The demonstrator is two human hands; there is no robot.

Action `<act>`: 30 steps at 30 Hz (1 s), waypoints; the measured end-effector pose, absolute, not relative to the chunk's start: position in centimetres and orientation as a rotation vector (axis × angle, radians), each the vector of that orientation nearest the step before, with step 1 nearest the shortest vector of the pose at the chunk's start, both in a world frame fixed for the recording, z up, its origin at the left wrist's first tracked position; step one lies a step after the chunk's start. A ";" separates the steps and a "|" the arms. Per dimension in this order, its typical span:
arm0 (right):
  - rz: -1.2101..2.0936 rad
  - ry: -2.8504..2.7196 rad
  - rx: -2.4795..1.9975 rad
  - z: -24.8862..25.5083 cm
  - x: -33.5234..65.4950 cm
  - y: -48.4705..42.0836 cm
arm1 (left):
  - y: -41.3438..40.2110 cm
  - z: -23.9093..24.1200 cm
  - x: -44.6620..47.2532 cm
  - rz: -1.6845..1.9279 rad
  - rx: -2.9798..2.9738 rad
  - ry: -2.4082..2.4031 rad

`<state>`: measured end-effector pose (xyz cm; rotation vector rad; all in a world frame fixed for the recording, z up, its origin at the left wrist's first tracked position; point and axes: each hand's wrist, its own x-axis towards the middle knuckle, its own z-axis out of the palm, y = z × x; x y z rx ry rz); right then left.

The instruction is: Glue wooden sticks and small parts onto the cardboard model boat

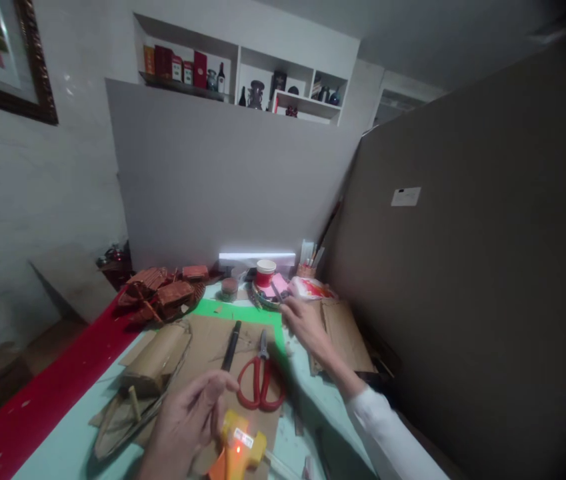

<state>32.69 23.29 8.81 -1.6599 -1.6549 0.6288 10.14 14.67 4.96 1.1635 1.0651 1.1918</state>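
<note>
My left hand (193, 413) is curled, thumb and forefinger close together; whatever they hold, if anything, is too small to make out. Just beside it is a yellow hot glue gun (239, 456) with a glowing red light. My right hand (305, 323) reaches over the right of the table, fingers closed round a slim grey tool (276, 291) whose kind I cannot tell. Between the hands lie red-handled scissors (263, 380) and a black pen (232, 345) on a cardboard sheet (203, 347). Left of them rests a boat-like cardboard piece (150, 363).
Reddish-brown model pieces (173, 293) sit at the back left. A red-and-white paper cup (265, 272) stands at the back, near a round container (229, 289) and a pot of tools (307, 269). Folded cardboard (345, 337) lies right. Grey panels (233, 180) enclose the table.
</note>
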 end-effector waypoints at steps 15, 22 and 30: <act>1.625 -1.214 -0.832 4.8 27.7 10.5 | 13.3 7.3 9.7 1.153 1.097 0.700; 1.549 -1.365 -0.747 4.3 27.9 10.3 | 13.4 6.3 9.4 1.105 1.133 0.626; 1.332 -1.177 -0.923 3.7 29.0 11.5 | 13.7 6.6 7.7 1.049 1.470 0.838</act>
